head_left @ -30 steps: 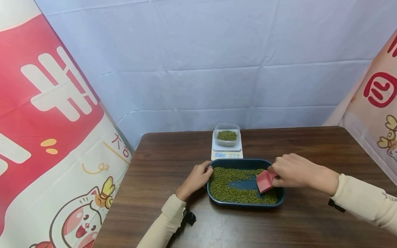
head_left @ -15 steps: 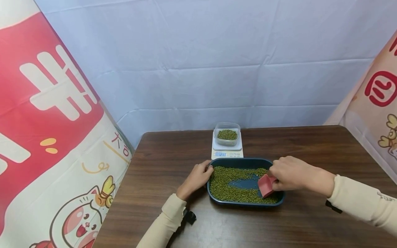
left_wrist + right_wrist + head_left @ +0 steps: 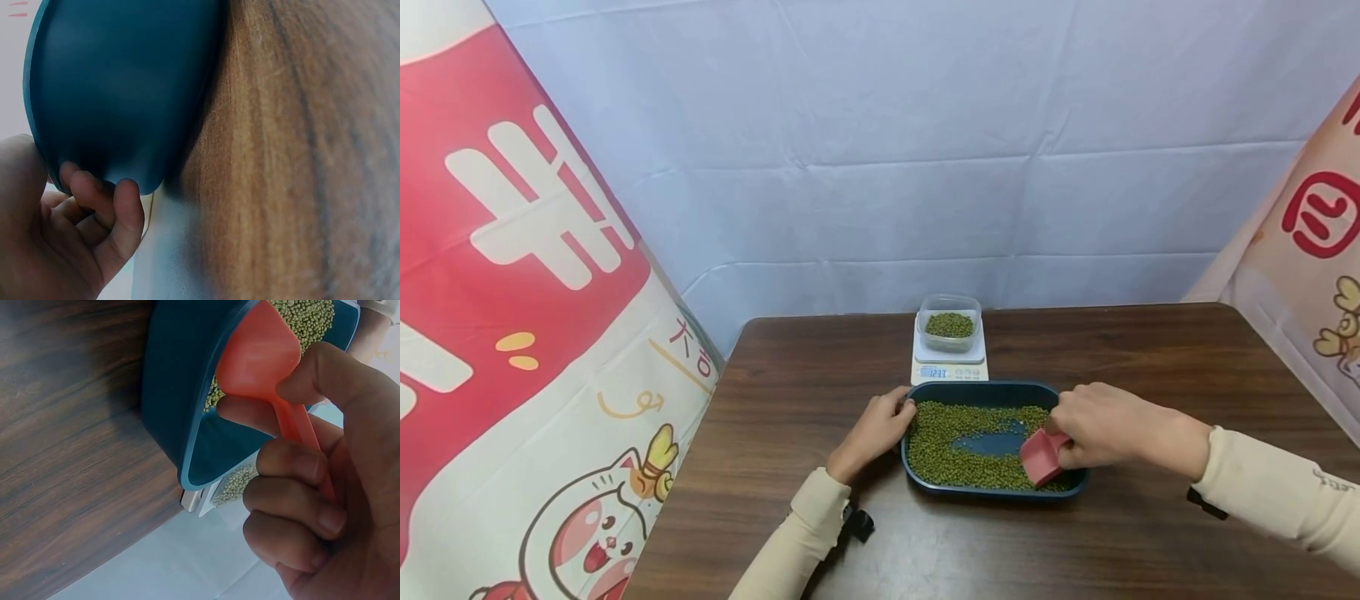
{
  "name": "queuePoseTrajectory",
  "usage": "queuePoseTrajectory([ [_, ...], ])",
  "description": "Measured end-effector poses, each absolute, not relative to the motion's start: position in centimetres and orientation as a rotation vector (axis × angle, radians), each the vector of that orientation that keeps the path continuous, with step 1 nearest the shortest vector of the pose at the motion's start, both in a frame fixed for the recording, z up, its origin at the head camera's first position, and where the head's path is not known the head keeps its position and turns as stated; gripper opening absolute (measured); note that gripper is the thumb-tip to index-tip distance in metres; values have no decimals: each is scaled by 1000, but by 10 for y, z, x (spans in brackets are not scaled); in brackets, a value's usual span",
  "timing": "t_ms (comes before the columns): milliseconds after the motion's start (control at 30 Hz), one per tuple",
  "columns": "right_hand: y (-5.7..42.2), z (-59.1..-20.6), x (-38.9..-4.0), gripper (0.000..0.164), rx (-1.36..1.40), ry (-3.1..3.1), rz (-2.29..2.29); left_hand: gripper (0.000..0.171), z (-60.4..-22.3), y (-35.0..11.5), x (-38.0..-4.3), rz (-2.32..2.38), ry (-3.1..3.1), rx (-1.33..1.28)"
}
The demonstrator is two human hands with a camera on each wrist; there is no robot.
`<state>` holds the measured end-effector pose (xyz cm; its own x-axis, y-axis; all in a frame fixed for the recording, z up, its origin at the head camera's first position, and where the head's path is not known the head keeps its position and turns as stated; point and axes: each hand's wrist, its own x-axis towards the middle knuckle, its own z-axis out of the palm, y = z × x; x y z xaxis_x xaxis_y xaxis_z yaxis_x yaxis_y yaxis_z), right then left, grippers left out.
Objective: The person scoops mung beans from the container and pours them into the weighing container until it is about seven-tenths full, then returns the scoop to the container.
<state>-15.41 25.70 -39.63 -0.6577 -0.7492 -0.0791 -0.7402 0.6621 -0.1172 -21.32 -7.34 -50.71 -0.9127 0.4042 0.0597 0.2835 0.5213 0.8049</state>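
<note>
A dark blue tray (image 3: 992, 495) holds green mung beans (image 3: 955, 475), with a patch of its bottom bare in the middle. My left hand (image 3: 874, 429) grips the tray's left end, thumb at the rim and fingers curled against the outer wall in the left wrist view. In my right hand (image 3: 1101, 427) is a pink scoop (image 3: 1042, 458), tilted down into the beans at the tray's right end. The right wrist view shows the fingers wrapped around the scoop's handle (image 3: 299, 428), with the thumb pressing near its bowl.
Behind the tray a white kitchen scale (image 3: 922, 354) with a lit display carries a clear plastic container (image 3: 950, 343) of mung beans. Everything stands on a dark wooden table (image 3: 805, 367). A pale cloth (image 3: 865, 217) hangs behind it, with printed banners at both sides.
The scoop has moved slightly toward the front of the tray, into the near-right beans, and the right hand has shifted with it. The left hand stays on the tray.
</note>
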Motion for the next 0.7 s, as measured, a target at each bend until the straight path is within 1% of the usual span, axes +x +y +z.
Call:
queuePoseTrajectory([
  [267, 254, -400, -153, 21, -1260, 2737, -177, 33, -507, -74, -212, 1351, 2618, 582],
  [533, 248, -407, -154, 13, -1282, 2723, -240, 33, -508, -74, -214, 1334, 2631, 590],
  [700, 245, -410, -155, 14, -1274, 2714, -264, 32, -508, -73, -215, 1335, 2638, 584],
])
